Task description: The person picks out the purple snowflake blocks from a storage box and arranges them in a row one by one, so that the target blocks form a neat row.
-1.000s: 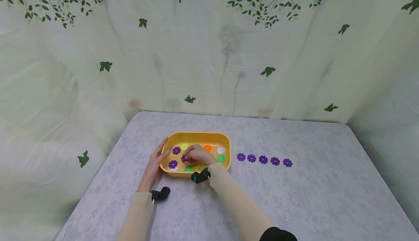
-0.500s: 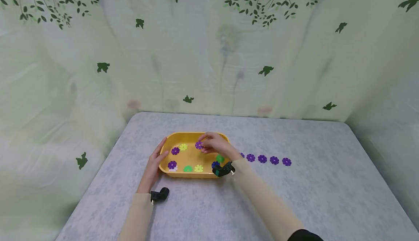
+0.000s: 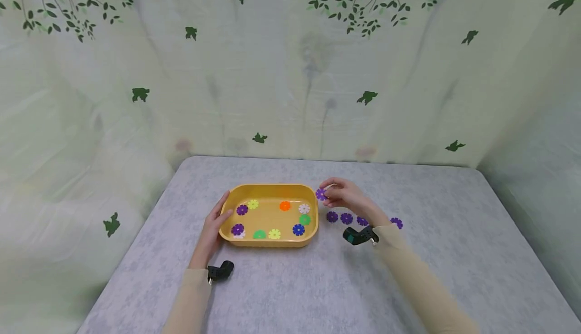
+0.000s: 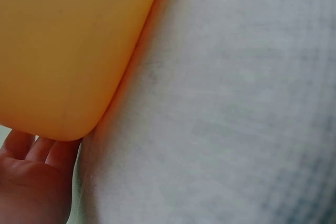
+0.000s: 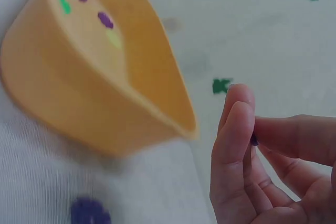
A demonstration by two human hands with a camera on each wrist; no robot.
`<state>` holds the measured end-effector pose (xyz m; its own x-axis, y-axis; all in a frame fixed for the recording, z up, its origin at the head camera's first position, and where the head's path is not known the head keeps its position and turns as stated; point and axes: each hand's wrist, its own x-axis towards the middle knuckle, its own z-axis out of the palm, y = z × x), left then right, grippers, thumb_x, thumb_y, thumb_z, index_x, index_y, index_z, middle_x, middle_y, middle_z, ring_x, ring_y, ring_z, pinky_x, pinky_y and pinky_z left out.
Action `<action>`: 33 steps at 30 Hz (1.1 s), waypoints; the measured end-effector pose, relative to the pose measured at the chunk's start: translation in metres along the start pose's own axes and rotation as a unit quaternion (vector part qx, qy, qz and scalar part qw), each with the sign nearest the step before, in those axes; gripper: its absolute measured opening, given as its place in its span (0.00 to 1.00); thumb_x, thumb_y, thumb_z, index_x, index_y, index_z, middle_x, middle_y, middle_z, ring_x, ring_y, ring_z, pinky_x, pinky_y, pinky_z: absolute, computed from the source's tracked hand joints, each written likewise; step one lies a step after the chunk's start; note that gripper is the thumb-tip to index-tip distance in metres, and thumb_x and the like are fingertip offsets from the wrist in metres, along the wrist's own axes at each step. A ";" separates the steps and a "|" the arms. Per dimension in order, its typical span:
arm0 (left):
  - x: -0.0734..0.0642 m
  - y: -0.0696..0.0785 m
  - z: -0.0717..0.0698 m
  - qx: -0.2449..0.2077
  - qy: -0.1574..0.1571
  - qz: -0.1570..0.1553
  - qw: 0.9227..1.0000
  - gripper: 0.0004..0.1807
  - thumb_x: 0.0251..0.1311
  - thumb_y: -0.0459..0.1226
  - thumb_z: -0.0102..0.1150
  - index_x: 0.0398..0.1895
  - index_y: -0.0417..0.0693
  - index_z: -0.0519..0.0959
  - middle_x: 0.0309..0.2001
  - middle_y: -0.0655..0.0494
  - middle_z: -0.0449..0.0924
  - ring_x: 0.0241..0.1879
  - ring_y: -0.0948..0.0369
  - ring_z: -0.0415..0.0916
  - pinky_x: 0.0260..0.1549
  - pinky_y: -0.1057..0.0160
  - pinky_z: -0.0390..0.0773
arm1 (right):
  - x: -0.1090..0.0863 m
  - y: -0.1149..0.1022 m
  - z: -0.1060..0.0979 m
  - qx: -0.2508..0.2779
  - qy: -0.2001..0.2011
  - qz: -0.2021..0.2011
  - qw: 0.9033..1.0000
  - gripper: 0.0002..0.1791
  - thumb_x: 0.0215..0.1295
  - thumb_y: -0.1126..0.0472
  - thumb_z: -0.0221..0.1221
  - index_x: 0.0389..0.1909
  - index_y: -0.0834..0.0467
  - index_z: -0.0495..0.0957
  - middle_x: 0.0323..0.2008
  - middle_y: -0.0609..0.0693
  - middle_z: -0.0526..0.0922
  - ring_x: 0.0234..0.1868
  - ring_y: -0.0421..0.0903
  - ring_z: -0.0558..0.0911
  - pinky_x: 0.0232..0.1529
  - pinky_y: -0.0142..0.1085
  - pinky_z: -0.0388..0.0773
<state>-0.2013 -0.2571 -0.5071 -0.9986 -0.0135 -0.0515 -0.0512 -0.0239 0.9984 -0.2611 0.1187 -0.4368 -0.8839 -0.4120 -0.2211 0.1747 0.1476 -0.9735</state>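
Note:
My right hand (image 3: pixel 347 197) pinches a purple flower-shaped piece (image 3: pixel 321 194) between thumb and fingertips, held above the table just right of the yellow tray (image 3: pixel 270 243). In the right wrist view only a dark sliver of that piece shows between the fingers. A row of purple flower pieces (image 3: pixel 332 217) lies below the hand, partly hidden by the wrist. My left hand (image 3: pixel 211 230) grips the tray's left end, thumb at the rim and fingers along the outer wall. Inside the tray lie purple flower pieces (image 3: pixel 242 210) and others in yellow, orange, white, green and blue (image 3: pixel 298 229).
The grey mottled table (image 3: pixel 281 288) extends to the right and front of the tray. A pale curtain (image 3: pixel 290 71) with leaf prints hangs behind and at both sides. A black wrist camera (image 3: pixel 221 271) sits on the left wrist, another (image 3: pixel 360 235) on the right.
My right hand has lifted a purple flower piece from the tray and carried it right, past the tray's right rim. The left hand has stayed at the tray.

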 end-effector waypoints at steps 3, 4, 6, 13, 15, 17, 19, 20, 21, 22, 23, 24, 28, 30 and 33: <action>0.000 0.001 0.000 -0.003 -0.002 -0.004 1.000 0.31 0.71 0.41 0.49 0.75 0.58 0.55 0.75 0.63 0.48 0.73 0.64 0.39 0.70 0.58 0.44 | -0.013 0.010 -0.023 -0.010 0.012 -0.005 1.000 0.16 0.71 0.65 0.51 0.55 0.67 0.68 0.36 0.56 0.78 0.34 0.49 0.81 0.47 0.43 0.80; -0.001 0.002 0.001 -0.006 -0.003 -0.005 1.000 0.31 0.71 0.40 0.49 0.75 0.58 0.54 0.75 0.63 0.48 0.73 0.63 0.39 0.70 0.58 0.44 | -0.018 0.013 -0.031 -0.011 0.015 -0.007 1.000 0.16 0.71 0.64 0.51 0.56 0.68 0.68 0.36 0.56 0.78 0.34 0.49 0.81 0.47 0.43 0.80; -0.002 0.004 0.002 -0.011 -0.004 -0.008 1.000 0.31 0.71 0.39 0.48 0.75 0.57 0.54 0.75 0.62 0.47 0.73 0.63 0.38 0.70 0.57 0.43 | -0.029 0.021 -0.047 -0.007 0.022 -0.011 1.000 0.17 0.72 0.64 0.50 0.56 0.69 0.67 0.35 0.55 0.78 0.34 0.47 0.81 0.45 0.40 0.81; -0.012 0.022 0.008 -0.006 -0.009 -0.016 1.000 0.31 0.72 0.36 0.46 0.75 0.52 0.52 0.75 0.57 0.46 0.73 0.59 0.38 0.70 0.54 0.43 | -0.071 0.046 -0.098 0.009 0.063 -0.005 0.998 0.19 0.72 0.63 0.50 0.57 0.72 0.64 0.35 0.53 0.79 0.33 0.43 0.81 0.42 0.35 0.81; -0.011 0.021 0.008 -0.004 -0.010 -0.016 1.000 0.31 0.72 0.37 0.46 0.75 0.53 0.52 0.75 0.58 0.46 0.73 0.60 0.38 0.70 0.55 0.43 | -0.082 0.053 -0.111 0.009 0.079 -0.001 0.997 0.19 0.72 0.63 0.50 0.57 0.72 0.63 0.35 0.52 0.79 0.33 0.42 0.81 0.40 0.34 0.81; -0.011 0.021 0.008 -0.004 -0.010 -0.014 1.000 0.31 0.72 0.37 0.46 0.75 0.52 0.52 0.75 0.58 0.46 0.73 0.60 0.37 0.70 0.54 0.43 | -0.092 0.061 -0.123 0.013 0.092 0.004 0.996 0.20 0.72 0.64 0.50 0.58 0.73 0.62 0.35 0.51 0.79 0.33 0.42 0.81 0.39 0.32 0.81; -0.011 0.021 0.008 -0.005 -0.010 -0.012 1.000 0.31 0.72 0.37 0.46 0.75 0.52 0.52 0.75 0.58 0.45 0.74 0.59 0.37 0.70 0.54 0.43 | -0.102 0.068 -0.134 0.014 0.103 0.009 0.995 0.21 0.73 0.64 0.50 0.59 0.74 0.61 0.35 0.50 0.79 0.33 0.41 0.81 0.39 0.32 0.81; -0.011 0.021 0.008 -0.002 -0.010 -0.011 1.000 0.31 0.72 0.37 0.46 0.75 0.52 0.52 0.75 0.57 0.45 0.74 0.59 0.37 0.70 0.54 0.43 | -0.107 0.072 -0.139 0.011 0.107 0.013 0.994 0.21 0.73 0.64 0.49 0.59 0.74 0.61 0.36 0.50 0.79 0.33 0.41 0.81 0.39 0.32 0.81; -0.013 0.024 0.009 -0.001 -0.010 -0.012 1.000 0.31 0.72 0.36 0.46 0.75 0.51 0.52 0.75 0.57 0.45 0.74 0.59 0.37 0.70 0.54 0.43 | -0.112 0.075 -0.143 0.009 0.112 0.016 0.994 0.22 0.73 0.64 0.49 0.59 0.74 0.60 0.36 0.50 0.79 0.33 0.42 0.81 0.39 0.32 0.81; -0.013 0.024 0.009 -0.001 -0.010 -0.012 1.000 0.31 0.72 0.36 0.46 0.75 0.51 0.52 0.75 0.56 0.45 0.74 0.59 0.37 0.70 0.54 0.43 | -0.115 0.078 -0.147 0.005 0.117 0.020 0.993 0.22 0.73 0.64 0.49 0.60 0.75 0.60 0.37 0.50 0.79 0.33 0.42 0.81 0.39 0.32 0.81; -0.013 0.024 0.009 -0.001 -0.009 -0.012 1.000 0.31 0.72 0.36 0.46 0.75 0.51 0.52 0.75 0.56 0.45 0.74 0.59 0.37 0.70 0.54 0.43 | -0.119 0.081 -0.151 -0.001 0.122 0.025 0.992 0.22 0.73 0.65 0.49 0.60 0.75 0.60 0.37 0.50 0.78 0.33 0.42 0.81 0.39 0.32 0.81; -0.013 0.025 0.010 -0.001 -0.009 -0.014 1.000 0.31 0.72 0.36 0.46 0.75 0.51 0.52 0.75 0.56 0.45 0.74 0.59 0.37 0.70 0.55 0.43 | -0.122 0.084 -0.154 -0.010 0.127 0.028 0.992 0.23 0.73 0.65 0.49 0.60 0.75 0.59 0.38 0.51 0.78 0.33 0.42 0.81 0.38 0.32 0.81; -0.013 0.026 0.010 -0.004 -0.006 -0.019 1.000 0.31 0.72 0.36 0.46 0.75 0.51 0.52 0.75 0.57 0.45 0.74 0.59 0.37 0.70 0.55 0.43 | -0.128 0.093 -0.160 -0.047 0.131 0.037 0.990 0.22 0.73 0.66 0.48 0.60 0.77 0.60 0.40 0.55 0.78 0.33 0.42 0.82 0.37 0.33 0.82; -0.014 0.026 0.010 -0.006 -0.005 -0.021 1.000 0.31 0.72 0.36 0.46 0.75 0.52 0.52 0.75 0.57 0.45 0.74 0.59 0.37 0.70 0.55 0.43 | -0.129 0.096 -0.160 -0.068 0.129 0.037 0.989 0.21 0.73 0.67 0.47 0.59 0.78 0.61 0.40 0.58 0.78 0.33 0.43 0.83 0.37 0.34 0.82; -0.014 0.025 0.010 -0.004 -0.006 -0.021 1.000 0.31 0.72 0.37 0.46 0.76 0.52 0.52 0.75 0.57 0.45 0.74 0.59 0.37 0.70 0.55 0.44 | -0.130 0.099 -0.157 -0.093 0.132 0.036 0.986 0.20 0.72 0.69 0.46 0.58 0.79 0.62 0.41 0.61 0.78 0.33 0.45 0.84 0.36 0.36 0.82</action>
<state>-0.1891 -0.2476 -0.4809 -0.9957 -0.0002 -0.0929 -0.0928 -0.0317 0.9952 -0.1975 0.3282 -0.4952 -0.9588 -0.1489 -0.2420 0.1799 0.3412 -0.9226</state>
